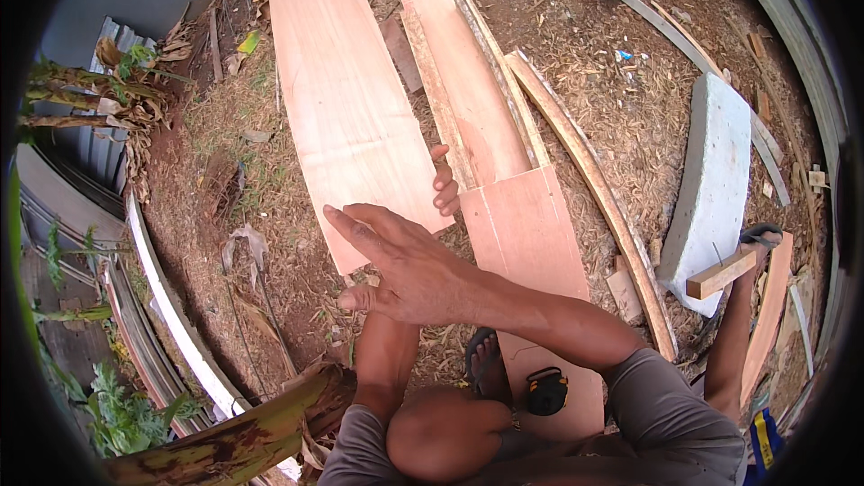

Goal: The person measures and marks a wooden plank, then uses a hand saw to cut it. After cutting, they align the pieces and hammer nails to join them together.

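The left hand (445, 182) is mostly hidden behind the right hand (405, 261) and forearm — only its fingertips show, curled over the edge of the plywood sheet (346, 108). The near end of the second plywood sheet (531, 243) runs under the right arm. The tape measure (546, 391) lies part-covered — its markings too small to tell.

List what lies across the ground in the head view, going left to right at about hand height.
Corrugated metal sheets → loose plywood sheet → right hand flat over its near end → left hand gripping its right edge → second plywood sheet → curved wood strip → grey slab.
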Available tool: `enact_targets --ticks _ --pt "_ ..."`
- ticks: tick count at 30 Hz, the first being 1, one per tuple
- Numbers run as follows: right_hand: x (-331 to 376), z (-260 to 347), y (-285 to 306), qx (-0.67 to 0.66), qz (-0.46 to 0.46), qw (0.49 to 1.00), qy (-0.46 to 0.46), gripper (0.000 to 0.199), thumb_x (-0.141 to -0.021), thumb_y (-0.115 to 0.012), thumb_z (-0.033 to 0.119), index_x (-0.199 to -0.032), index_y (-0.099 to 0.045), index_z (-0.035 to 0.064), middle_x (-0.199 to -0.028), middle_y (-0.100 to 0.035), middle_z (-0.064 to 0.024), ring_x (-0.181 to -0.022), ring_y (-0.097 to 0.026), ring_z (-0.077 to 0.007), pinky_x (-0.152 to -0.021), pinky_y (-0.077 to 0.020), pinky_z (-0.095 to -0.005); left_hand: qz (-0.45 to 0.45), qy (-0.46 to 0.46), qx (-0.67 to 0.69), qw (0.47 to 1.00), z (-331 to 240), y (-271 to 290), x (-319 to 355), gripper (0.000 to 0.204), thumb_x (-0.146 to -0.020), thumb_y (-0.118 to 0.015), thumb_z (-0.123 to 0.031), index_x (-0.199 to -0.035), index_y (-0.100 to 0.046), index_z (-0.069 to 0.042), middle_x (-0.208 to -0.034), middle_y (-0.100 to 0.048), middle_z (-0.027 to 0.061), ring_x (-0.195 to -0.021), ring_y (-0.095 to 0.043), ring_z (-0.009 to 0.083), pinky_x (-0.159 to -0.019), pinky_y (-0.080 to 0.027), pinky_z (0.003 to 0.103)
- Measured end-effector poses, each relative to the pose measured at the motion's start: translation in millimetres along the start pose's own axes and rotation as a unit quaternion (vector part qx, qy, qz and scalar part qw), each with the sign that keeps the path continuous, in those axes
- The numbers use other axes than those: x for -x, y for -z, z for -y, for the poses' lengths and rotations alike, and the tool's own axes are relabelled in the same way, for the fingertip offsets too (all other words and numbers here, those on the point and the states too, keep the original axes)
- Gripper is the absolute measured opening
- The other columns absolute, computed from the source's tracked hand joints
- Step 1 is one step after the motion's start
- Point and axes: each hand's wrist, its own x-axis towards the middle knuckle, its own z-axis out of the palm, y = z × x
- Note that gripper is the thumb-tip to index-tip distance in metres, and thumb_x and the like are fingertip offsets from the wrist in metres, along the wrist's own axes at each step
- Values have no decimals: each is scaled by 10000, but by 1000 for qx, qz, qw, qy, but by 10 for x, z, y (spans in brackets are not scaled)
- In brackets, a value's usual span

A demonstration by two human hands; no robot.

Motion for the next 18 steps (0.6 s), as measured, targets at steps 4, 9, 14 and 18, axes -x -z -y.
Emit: enact_targets --ticks 4,9,14,18 --pt "208 -216 115 111 -139 983 -39 677 -981 -686 376 -1503 -472 1 -1456 -460 -256 -1363 -481 -413 -1124 -413 -500 -296 -106 -38 949 174 -187 256 774 -1033 -410 -612 -1427 -480 51 -911 -528 94 -747 -523 212 -671 -487 352" --pt "493 -696 376 47 -195 955 -217 645 -999 -661 266 -1514 -411 -32 -1438 -492 -258 -1306 -531 -408 -1112 -436 -468 -42 -4 82 996 245 47 429 767 -1027 -372 -624 -1341 -539 55 -768 -481 85 -519 -446 167 -441 -384 312" --pt "577 -929 456 -289 -109 921 -237 705 -1020 -668 342 -1554 -365 -5 -1402 -538 -209 -1215 -607 -279 -1029 -504 -410 -4 61 161 985 441 65 476 790 -1017 -323 -665 -1288 -544 43 -757 -458 79 -520 -431 174 -453 -360 318" --pt "582 -1050 414 -370 -113 884 -262 549 -1010 -704 274 -1426 -477 -1 -1291 -624 -171 -1064 -633 -157 -952 -522 -353 53 103 84 990 555 94 465 769 -1008 -403 -649 -1339 -517 36 -827 -556 107 -616 -548 219 -550 -455 354"
